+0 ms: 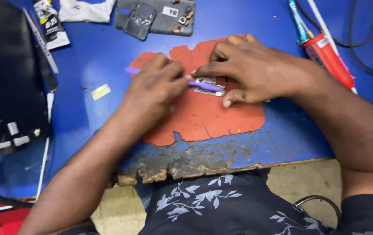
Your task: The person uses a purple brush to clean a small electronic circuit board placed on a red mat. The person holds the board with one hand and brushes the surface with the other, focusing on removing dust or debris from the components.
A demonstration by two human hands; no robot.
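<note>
Pinched a purple stick (169,77) in the left hand (154,89), pressed a small metal part (208,86) down with right hand (247,69), might have slipped and scratched it

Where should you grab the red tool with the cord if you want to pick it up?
Probably around the middle of the red tool's thick handle, coming from above. It lies flat on the blue table, nothing covers it, and its thin tip end and cords are harder to hold.

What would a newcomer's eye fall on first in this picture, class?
Mid-table, the orange mat glows against the blue table. On it the left hand holds a purple tool to a small metal part, steadied by the right hand. A red tool lies at upper right.
</note>
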